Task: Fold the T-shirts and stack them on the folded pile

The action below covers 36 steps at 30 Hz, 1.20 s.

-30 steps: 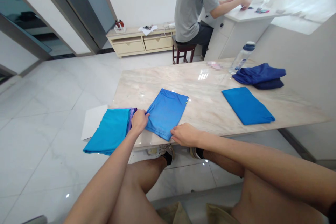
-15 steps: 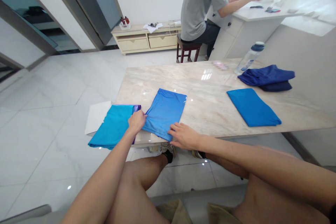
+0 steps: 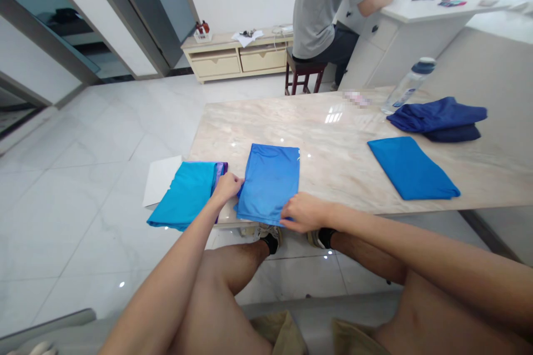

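Observation:
A folded blue cloth (image 3: 270,180), perhaps a garment, lies flat on the marble-look table (image 3: 333,177) in front of me. My left hand (image 3: 228,187) pinches its left edge between thumb and fingers. At the near right corner, my right hand (image 3: 303,212) has its fingers closed on the cloth's edge. Just left of it, a stack of folded turquoise cloth (image 3: 189,191), with purple cloth (image 3: 221,169) under it, hangs partly over the table's left end. Farther right lies another folded blue cloth (image 3: 412,169).
A crumpled navy cloth (image 3: 441,116) and a clear water bottle (image 3: 410,86) stand at the table's far right. Under the turquoise stack is a white box (image 3: 160,177). A person in a grey shirt (image 3: 320,5) sits on a stool (image 3: 306,69) by a white counter (image 3: 433,16).
The blue cloth has been turned straighter and its left side pulled flatter. My right hand has moved slightly right along with its near corner. The camera view has shifted a little.

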### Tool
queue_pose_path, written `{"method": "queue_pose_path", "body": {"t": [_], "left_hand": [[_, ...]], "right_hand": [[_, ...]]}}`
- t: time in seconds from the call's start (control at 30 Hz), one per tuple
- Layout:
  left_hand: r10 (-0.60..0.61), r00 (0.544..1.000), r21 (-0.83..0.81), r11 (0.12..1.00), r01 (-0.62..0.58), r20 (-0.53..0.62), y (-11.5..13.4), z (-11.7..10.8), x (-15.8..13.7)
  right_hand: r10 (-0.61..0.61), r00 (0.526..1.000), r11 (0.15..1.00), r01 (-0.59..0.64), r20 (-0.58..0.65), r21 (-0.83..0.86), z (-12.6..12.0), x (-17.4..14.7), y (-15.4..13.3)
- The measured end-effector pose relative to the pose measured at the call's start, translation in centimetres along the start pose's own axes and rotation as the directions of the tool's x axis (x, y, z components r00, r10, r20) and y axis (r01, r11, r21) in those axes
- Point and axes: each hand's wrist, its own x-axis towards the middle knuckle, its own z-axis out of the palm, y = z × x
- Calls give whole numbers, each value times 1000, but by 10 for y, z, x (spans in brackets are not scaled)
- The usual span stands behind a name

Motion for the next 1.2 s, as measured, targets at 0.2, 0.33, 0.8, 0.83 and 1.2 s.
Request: {"method": "queue_pose_path", "body": {"t": [0.2, 0.33, 0.8, 0.83, 1.2], "left_hand": [[-102, 995, -303, 947, 103, 18, 2, 7, 8], [-152, 985, -434, 884, 174, 85, 13, 16, 14], [-107, 976, -582, 788, 200, 191, 35, 5, -6], [-92, 981, -606, 775, 178, 171, 36, 2, -10], [137, 977, -765, 608, -212, -162, 70, -49, -57]], "right_hand": [[701, 700, 712, -672, -138, 207, -32, -1, 54], [824, 558, 352, -634, 93, 689, -24, 5, 72], [843, 529, 240, -531, 97, 813, -12, 34, 64], [848, 525, 253, -519, 71, 817, -16, 33, 63], [708, 570, 558, -87, -418, 825, -99, -27, 70]]}}
